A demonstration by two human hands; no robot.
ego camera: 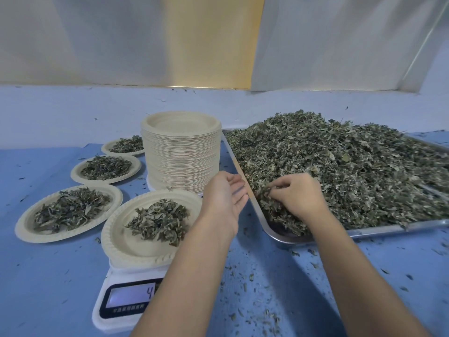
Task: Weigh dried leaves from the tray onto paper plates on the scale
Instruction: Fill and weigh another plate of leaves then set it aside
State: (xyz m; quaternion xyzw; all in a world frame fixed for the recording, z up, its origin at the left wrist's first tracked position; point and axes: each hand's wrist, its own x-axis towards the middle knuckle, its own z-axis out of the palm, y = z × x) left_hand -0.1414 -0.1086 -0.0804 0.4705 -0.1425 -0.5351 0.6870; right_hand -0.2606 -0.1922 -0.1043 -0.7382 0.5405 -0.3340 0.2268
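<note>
We record the right hand (pixel 296 195) at the near corner of the tray (pixel 388 227), its grip pinching a tuft of dried leaves (pixel 340 161) — likely a small top-up. The left hand (pixel 224 203) hovers flat, holding nothing, beside the paper plate (pixel 116 239) on the scale (pixel 126 300), seemingly ready to catch spills.
</note>
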